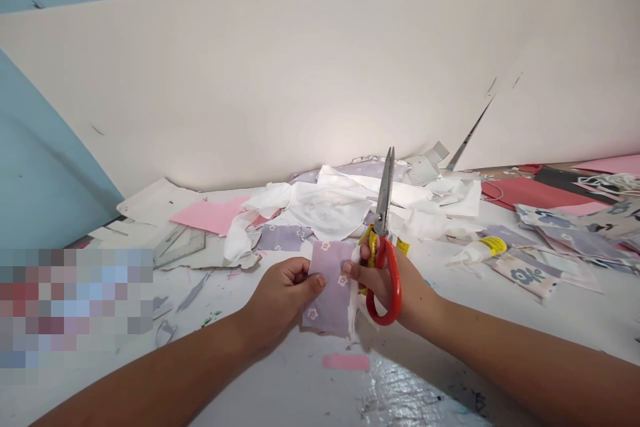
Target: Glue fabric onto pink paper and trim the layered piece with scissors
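Note:
Between my two hands is a lilac piece of fabric with small white and pink flowers; a white layer shows along its right edge. My left hand pinches its left side between thumb and fingers. Thumb on the fabric's right side, my right hand also carries red-handled scissors. Their blades point upward and look closed. Something yellow shows behind the scissors at my right fingers, partly hidden. A pink strip lies on the table just below the fabric.
White cloth scraps pile up at the back against the white partition. A clear set square and pink paper lie left. On the right are a glue bottle, patterned fabric pieces, red paper and string.

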### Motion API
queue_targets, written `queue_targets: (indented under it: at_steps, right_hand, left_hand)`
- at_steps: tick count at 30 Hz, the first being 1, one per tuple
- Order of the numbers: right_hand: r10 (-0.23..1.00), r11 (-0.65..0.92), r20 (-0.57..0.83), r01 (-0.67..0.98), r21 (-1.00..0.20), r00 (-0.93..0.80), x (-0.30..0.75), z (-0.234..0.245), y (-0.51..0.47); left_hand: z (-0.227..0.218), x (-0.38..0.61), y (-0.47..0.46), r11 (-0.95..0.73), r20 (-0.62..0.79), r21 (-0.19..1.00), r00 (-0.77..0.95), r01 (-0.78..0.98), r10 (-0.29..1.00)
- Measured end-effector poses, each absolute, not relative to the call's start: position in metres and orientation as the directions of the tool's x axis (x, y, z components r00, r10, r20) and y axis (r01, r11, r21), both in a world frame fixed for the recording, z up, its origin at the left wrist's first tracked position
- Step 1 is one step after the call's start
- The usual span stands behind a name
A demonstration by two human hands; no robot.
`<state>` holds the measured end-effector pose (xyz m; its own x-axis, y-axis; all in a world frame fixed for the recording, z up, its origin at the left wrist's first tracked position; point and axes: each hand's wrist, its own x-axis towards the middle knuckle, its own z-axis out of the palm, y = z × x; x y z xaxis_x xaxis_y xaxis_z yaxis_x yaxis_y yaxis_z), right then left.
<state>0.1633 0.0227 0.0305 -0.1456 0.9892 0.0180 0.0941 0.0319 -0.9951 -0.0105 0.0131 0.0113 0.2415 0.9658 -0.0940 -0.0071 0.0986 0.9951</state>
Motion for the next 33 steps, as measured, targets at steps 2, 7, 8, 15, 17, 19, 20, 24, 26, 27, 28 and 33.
queue_targets:
  at_steps: [2,7,8,15,17,19,20,24,26,27,28,33]
  right_hand:
    - [0.988,0.043,0.032,0.066,-0.997,-0.153,0.1645,0.0297,0.023]
    - [0.992,0.045,0.04,0.042,-0.998,-0.12,0.1665,0.0263,0.0251]
    - [0.993,0.047,0.041,0.049,-0.998,-0.112,0.1665,0.0259,0.0254]
    - [0.991,0.09,0.077,0.112,-0.99,-0.11,0.1672,0.0276,0.0259]
    - [0.99,0.089,0.078,0.098,-0.991,-0.118,0.1676,0.0272,0.0271]
    - [0.989,0.094,0.084,0.087,-0.992,-0.118,0.1677,0.0262,0.0281]
    - [0.989,0.098,0.088,0.085,-0.992,-0.118,0.1676,0.0258,0.0283]
    - [0.99,0.112,0.102,0.098,-0.989,-0.102,0.167,0.0265,0.0269]
    - [0.992,0.111,0.1,0.128,-0.986,-0.083,0.167,0.0277,0.026]
    - [0.992,0.109,0.099,0.146,-0.983,-0.072,0.1671,0.0281,0.0259]
    - [0.993,0.109,0.099,0.161,-0.981,-0.069,0.1673,0.0282,0.026]
    - [0.99,0.112,0.1,0.127,-0.986,-0.099,0.1693,0.026,0.0289]
  left_hand:
    - [0.011,-0.011,0.0125,0.097,-0.093,0.995,0.243,-0.005,0.966]
    - [0.0101,-0.0115,0.0113,0.116,-0.107,0.993,0.277,-0.018,0.955]
    - [0.0099,-0.0114,0.0113,0.126,-0.114,0.992,0.282,-0.023,0.953]
    - [0.0111,-0.0106,0.0112,0.188,-0.161,0.98,0.29,-0.069,0.944]
    - [0.0126,-0.0103,0.0104,0.208,-0.177,0.976,0.308,-0.069,0.935]
    - [0.0141,-0.0099,0.0095,0.231,-0.193,0.969,0.325,-0.083,0.926]
    - [0.0147,-0.0096,0.0091,0.24,-0.197,0.966,0.33,-0.094,0.923]
    - [0.0136,-0.0095,0.01,0.215,-0.172,0.971,0.321,-0.102,0.931]
    - [0.0114,-0.0102,0.0113,0.164,-0.137,0.984,0.302,-0.066,0.943]
    - [0.0103,-0.0108,0.0119,0.141,-0.122,0.989,0.291,-0.044,0.949]
    - [0.0092,-0.0113,0.0124,0.121,-0.109,0.992,0.281,-0.028,0.954]
    - [0.0069,-0.0128,0.0128,0.113,-0.101,0.993,0.258,-0.035,0.961]
